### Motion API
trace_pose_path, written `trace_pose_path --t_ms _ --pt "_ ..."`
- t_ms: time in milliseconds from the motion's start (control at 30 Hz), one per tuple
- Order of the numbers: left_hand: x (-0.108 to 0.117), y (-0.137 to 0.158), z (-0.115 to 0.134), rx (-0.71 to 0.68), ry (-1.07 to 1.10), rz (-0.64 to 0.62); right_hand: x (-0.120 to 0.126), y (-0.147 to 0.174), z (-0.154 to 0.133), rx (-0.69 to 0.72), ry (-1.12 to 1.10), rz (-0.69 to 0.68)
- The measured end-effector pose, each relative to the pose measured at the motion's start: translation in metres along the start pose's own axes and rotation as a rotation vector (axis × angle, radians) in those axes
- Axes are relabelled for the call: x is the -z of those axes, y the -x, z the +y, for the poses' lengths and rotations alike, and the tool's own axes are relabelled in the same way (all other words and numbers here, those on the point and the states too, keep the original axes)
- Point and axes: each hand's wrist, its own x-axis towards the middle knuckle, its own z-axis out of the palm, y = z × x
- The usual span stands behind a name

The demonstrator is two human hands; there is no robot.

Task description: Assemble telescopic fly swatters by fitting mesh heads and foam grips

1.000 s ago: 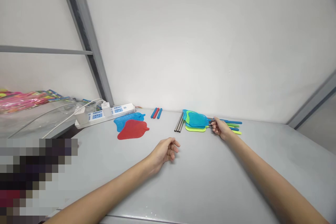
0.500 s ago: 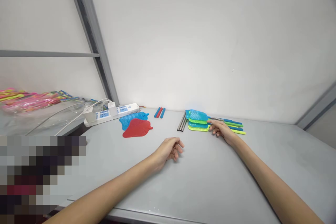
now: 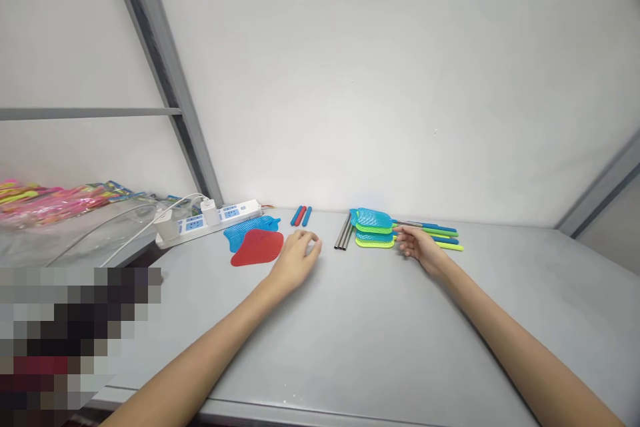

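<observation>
My left hand (image 3: 296, 257) hovers beside a red fly swatter head (image 3: 256, 249), hiding its neck end, its fingers curved, apart and empty. A blue fly swatter head (image 3: 250, 229) lies partly under the red one. Just beyond my left fingers are short handle grips, blue (image 3: 307, 216) and red (image 3: 300, 216). My right hand (image 3: 421, 249) is beside a pile of blue and green fly swatters (image 3: 373, 219), fingers loosely bent and apart; whether it touches them I cannot tell. Several thin metal tubes (image 3: 342, 233) lie left of that pile.
A white power strip (image 3: 230, 217) with plugged-in chargers and cables runs along the back left of the grey table (image 3: 360, 340). Further left are pink and yellow items in clear bags (image 3: 65, 203). A white wall (image 3: 320, 80) rises behind the table, with metal posts at both sides.
My left hand has moved forward and left, from the middle of the table to beside the red swatter head and the grips. My right hand has barely moved.
</observation>
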Motion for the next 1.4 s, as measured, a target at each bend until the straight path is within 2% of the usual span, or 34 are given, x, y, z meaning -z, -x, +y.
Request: trace_pose_path --t_ms 100,167,300,400,533,667,800,933,1033,1200,1400 --pt "0.009 -0.006 -0.011 0.077 -0.219 0.063 -0.023 0.015 -0.004 -0.029 -0.035 -0.102" --pt "0.011 -0.009 -0.017 0.135 -0.333 0.056 -0.044 0.026 -0.004 -0.039 -0.040 -0.175" --pt "0.014 -0.011 -0.024 0.189 -0.476 -0.021 -0.080 0.042 0.002 -0.063 -0.025 -0.315" --pt "0.014 -0.009 -0.023 0.182 -0.523 -0.101 -0.090 0.041 0.005 -0.079 -0.016 -0.378" --pt "0.009 -0.003 -0.018 0.110 -0.535 -0.156 -0.090 0.032 0.009 -0.084 0.062 -0.444" --pt "0.002 0.004 -0.010 -0.028 -0.488 -0.200 -0.089 0.025 0.015 -0.074 0.122 -0.436" --pt "0.000 0.012 0.001 -0.178 -0.414 -0.254 -0.086 0.030 0.012 -0.099 0.167 -0.461" --pt "0.001 0.016 0.011 -0.271 -0.344 -0.282 -0.080 0.040 0.005 -0.132 0.237 -0.492" --pt "0.001 0.016 0.012 -0.328 -0.290 -0.259 -0.079 0.043 0.004 -0.088 0.267 -0.458" --pt "0.001 0.012 0.006 -0.394 -0.278 -0.258 -0.081 0.030 0.012 -0.002 0.298 -0.350" --pt "0.011 0.010 0.003 -0.336 -0.286 -0.341 -0.075 0.025 0.017 -0.042 0.312 -0.435"
